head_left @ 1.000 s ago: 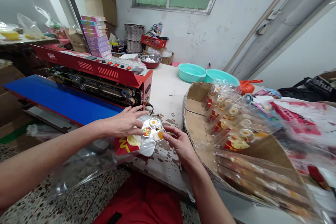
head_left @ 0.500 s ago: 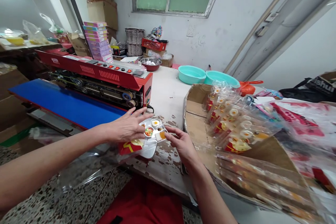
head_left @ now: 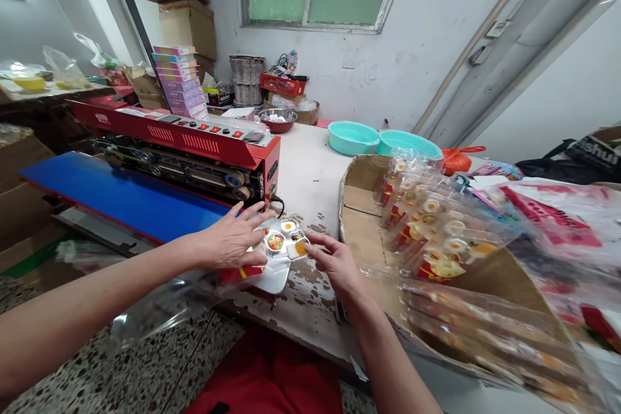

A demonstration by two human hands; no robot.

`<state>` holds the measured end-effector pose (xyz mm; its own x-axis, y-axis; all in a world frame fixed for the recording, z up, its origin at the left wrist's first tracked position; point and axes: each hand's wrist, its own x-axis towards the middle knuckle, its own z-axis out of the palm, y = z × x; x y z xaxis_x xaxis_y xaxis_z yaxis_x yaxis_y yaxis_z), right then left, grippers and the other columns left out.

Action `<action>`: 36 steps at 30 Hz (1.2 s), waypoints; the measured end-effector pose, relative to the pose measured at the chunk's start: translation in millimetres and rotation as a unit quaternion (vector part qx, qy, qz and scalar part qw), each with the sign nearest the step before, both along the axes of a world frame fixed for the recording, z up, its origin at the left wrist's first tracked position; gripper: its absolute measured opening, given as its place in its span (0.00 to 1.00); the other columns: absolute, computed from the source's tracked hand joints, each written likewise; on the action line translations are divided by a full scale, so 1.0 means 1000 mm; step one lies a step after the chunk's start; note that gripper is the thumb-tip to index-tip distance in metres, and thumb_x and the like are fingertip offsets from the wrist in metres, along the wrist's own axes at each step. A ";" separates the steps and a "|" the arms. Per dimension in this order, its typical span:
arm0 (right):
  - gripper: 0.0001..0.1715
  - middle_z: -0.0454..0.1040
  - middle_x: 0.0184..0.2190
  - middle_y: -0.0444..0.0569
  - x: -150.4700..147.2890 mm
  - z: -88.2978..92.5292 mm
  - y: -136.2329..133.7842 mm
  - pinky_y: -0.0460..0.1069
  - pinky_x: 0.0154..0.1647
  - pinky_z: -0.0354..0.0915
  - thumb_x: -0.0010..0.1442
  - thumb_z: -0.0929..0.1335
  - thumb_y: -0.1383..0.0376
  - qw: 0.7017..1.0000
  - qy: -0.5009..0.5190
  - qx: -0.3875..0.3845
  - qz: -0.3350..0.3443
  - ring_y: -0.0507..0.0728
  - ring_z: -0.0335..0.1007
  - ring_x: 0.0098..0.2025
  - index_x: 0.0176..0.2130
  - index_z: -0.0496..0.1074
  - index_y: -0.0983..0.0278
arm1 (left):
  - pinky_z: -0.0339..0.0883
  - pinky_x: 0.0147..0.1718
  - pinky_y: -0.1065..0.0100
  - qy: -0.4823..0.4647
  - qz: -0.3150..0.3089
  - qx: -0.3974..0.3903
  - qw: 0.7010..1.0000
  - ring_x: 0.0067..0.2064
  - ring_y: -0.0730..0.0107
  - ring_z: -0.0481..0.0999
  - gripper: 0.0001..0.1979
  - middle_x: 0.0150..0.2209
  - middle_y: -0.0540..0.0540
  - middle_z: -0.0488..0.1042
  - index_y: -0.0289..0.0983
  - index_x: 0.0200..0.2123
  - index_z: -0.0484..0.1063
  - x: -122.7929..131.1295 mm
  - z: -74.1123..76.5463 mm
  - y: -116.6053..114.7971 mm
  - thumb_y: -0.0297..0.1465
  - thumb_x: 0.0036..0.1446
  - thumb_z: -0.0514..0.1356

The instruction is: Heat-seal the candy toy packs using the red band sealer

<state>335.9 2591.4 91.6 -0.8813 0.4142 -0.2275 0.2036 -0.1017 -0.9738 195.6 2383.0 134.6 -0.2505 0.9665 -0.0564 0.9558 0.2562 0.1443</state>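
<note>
A clear plastic bag of toy food (head_left: 275, 242) lies over the light metal plate (head_left: 274, 281) at the end of the machine's belt. Through the film show a small fried egg, a round bowl of food, a yellow-and-white piece and a red packet (head_left: 242, 273), partly covered. My left hand (head_left: 230, 237) lies flat on the bag's left part, its fingers spread. With thumb and fingers, my right hand (head_left: 334, 262) pinches the bag's right edge. The bag's loose clear end (head_left: 165, 307) hangs below my left forearm.
The red sealing machine (head_left: 208, 149) with its blue belt (head_left: 121, 191) stands left. A cardboard box (head_left: 361, 217) of several filled bags stands right. Behind it are turquoise basins (head_left: 353, 137); a red bowl (head_left: 278, 119) is farther back.
My left hand has shifted slightly left and flattened over the bag, covering more of the red packet. My right hand keeps its pinch on the right edge. The view has tilted slightly.
</note>
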 end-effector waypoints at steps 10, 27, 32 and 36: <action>0.32 0.73 0.28 0.47 0.000 -0.001 -0.004 0.44 0.23 0.46 0.41 0.76 0.53 1.000 0.003 -0.017 -0.003 0.46 0.48 0.23 0.44 0.77 0.68 | 0.38 0.63 0.43 -0.132 -0.023 -0.060 0.989 0.69 0.47 0.36 0.12 0.69 0.51 0.43 0.44 0.41 0.75 -0.005 0.012 0.004 0.40 0.61 0.54; 0.24 0.72 0.40 0.48 -0.008 -0.003 -0.019 0.49 0.42 0.61 0.48 0.74 0.54 0.988 0.065 0.100 0.093 0.54 0.64 0.38 0.44 0.78 0.61 | 0.55 0.55 0.56 -0.175 0.002 0.178 0.968 0.54 0.60 0.61 0.10 0.50 0.43 0.64 0.37 0.30 0.67 -0.004 -0.004 0.043 0.33 0.62 0.52; 0.19 0.73 0.38 0.47 -0.012 0.005 -0.019 0.47 0.39 0.60 0.47 0.75 0.52 0.987 0.058 0.045 0.141 0.52 0.63 0.36 0.33 0.78 0.64 | 0.60 0.48 0.63 -0.237 0.016 0.221 0.946 0.43 0.66 0.66 0.12 0.38 0.46 0.66 0.37 0.28 0.66 -0.009 -0.007 0.055 0.35 0.62 0.52; 0.24 0.74 0.34 0.47 -0.017 0.008 -0.019 0.44 0.29 0.56 0.39 0.77 0.51 0.996 0.025 -0.061 0.063 0.50 0.63 0.31 0.23 0.72 0.67 | 0.61 0.46 0.65 -0.324 0.132 0.283 0.893 0.45 0.66 0.68 0.09 0.42 0.47 0.68 0.38 0.34 0.69 -0.012 -0.013 0.047 0.38 0.56 0.58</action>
